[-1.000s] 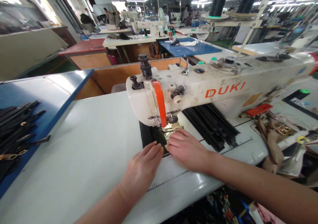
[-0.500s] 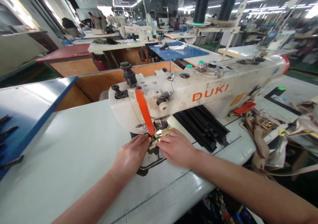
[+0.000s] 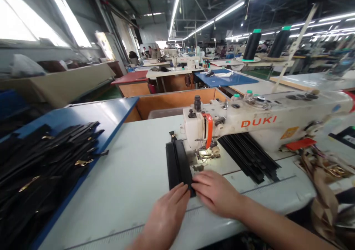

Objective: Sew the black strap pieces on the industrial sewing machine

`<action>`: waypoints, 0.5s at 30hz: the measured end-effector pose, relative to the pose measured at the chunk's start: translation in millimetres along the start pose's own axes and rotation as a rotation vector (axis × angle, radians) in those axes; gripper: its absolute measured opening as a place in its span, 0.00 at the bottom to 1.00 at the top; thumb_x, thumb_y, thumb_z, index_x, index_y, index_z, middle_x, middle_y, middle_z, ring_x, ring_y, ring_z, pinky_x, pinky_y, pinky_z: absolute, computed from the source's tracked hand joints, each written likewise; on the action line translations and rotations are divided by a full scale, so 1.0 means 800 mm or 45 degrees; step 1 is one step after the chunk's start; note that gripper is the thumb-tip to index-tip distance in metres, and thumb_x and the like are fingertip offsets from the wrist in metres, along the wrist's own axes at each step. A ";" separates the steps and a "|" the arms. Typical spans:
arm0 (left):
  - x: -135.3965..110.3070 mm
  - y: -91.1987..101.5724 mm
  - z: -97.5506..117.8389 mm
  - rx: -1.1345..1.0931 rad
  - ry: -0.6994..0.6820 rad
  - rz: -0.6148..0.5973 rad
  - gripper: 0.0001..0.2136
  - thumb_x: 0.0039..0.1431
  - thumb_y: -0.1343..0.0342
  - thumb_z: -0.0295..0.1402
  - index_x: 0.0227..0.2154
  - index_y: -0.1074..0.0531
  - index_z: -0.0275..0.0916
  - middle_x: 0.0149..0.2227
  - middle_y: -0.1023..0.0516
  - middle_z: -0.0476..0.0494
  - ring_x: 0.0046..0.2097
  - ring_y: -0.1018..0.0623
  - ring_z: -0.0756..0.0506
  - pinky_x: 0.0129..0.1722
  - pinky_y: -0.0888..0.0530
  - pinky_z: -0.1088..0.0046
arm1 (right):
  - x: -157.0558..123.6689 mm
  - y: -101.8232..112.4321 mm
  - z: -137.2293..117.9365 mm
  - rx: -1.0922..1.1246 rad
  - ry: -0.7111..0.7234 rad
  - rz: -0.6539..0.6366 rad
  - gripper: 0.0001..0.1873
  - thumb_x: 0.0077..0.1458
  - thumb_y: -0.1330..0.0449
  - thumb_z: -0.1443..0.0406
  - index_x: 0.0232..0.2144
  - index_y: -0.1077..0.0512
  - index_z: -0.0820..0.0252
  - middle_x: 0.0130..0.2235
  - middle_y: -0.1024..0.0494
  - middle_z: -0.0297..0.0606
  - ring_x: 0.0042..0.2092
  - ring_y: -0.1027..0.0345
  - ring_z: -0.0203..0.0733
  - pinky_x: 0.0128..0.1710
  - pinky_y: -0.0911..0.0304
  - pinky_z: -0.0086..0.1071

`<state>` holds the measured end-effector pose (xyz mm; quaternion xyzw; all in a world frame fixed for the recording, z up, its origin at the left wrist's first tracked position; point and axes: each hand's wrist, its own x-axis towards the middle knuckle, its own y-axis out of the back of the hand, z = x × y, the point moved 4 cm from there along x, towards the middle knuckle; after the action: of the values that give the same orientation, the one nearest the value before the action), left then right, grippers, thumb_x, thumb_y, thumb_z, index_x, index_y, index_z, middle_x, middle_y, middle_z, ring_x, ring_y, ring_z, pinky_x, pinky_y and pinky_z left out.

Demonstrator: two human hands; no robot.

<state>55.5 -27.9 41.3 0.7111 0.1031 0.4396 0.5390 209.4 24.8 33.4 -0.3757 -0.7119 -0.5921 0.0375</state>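
Note:
A long black zipper piece (image 3: 179,159) lies on the pale table, left of the presser foot (image 3: 204,154). A small metal bit shows at its far end, and a seam runs down its length. My left hand (image 3: 168,215) has its fingers pressed together on the near end. From the other side, my right hand (image 3: 217,194) grips the near right corner, fingertips almost meeting the left ones. The sewing machine (image 3: 233,126), marked DUKI, stands just beyond, with no cloth visible under its foot. My thumbs are mostly hidden.
Black strips (image 3: 249,157) lie stacked under the machine arm. On the blue table (image 3: 111,131) at left, black pieces with gold zipper pulls (image 3: 83,162) are heaped. Tan straps and scraps (image 3: 321,202) crowd the right side. Black thread cones (image 3: 252,46) stand behind the machine.
My hands have come away from the needle area toward the table's front edge. The black zipper piece now lies in full view left of the foot. The view has tipped up and left.

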 end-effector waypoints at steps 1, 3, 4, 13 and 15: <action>-0.009 0.007 0.001 -0.092 0.077 -0.018 0.13 0.64 0.57 0.26 0.43 0.27 0.35 0.44 0.21 0.40 0.46 0.21 0.46 0.45 0.23 0.73 | 0.000 -0.004 -0.007 0.031 0.010 -0.018 0.11 0.59 0.46 0.70 0.41 0.26 0.64 0.43 0.23 0.43 0.45 0.34 0.44 0.49 0.37 0.38; -0.023 0.018 -0.014 -0.325 0.363 -0.051 0.13 0.62 0.52 0.28 0.47 0.28 0.39 0.50 0.24 0.40 0.50 0.23 0.45 0.49 0.25 0.70 | 0.001 -0.011 -0.015 0.076 0.005 -0.043 0.11 0.59 0.46 0.70 0.41 0.25 0.64 0.42 0.22 0.42 0.45 0.32 0.44 0.49 0.36 0.38; -0.029 0.022 -0.030 -0.460 0.594 -0.078 0.14 0.61 0.50 0.30 0.49 0.30 0.39 0.53 0.26 0.40 0.52 0.24 0.44 0.51 0.26 0.67 | 0.001 -0.013 -0.016 0.094 -0.001 -0.042 0.11 0.59 0.47 0.70 0.41 0.25 0.64 0.42 0.22 0.42 0.45 0.32 0.44 0.49 0.36 0.38; -0.020 0.001 -0.096 -1.193 1.647 -0.556 0.08 0.63 0.51 0.31 0.41 0.31 0.33 0.38 0.21 0.41 0.32 0.20 0.49 0.28 0.23 0.74 | 0.000 -0.007 -0.021 0.082 0.071 0.102 0.13 0.56 0.46 0.73 0.39 0.24 0.61 0.41 0.20 0.41 0.43 0.27 0.41 0.46 0.31 0.30; -0.018 -0.017 -0.093 -1.211 1.691 -0.773 0.07 0.61 0.45 0.33 0.32 0.29 0.33 0.27 0.24 0.48 0.23 0.25 0.51 0.21 0.27 0.76 | -0.003 -0.010 -0.018 -0.033 0.219 0.081 0.14 0.56 0.45 0.73 0.41 0.24 0.59 0.42 0.20 0.39 0.43 0.26 0.40 0.47 0.32 0.27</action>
<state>-3.3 18.8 25.1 -0.0512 0.3866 0.5970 0.7011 200.7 10.9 30.2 -0.3464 -0.6861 -0.6298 0.1126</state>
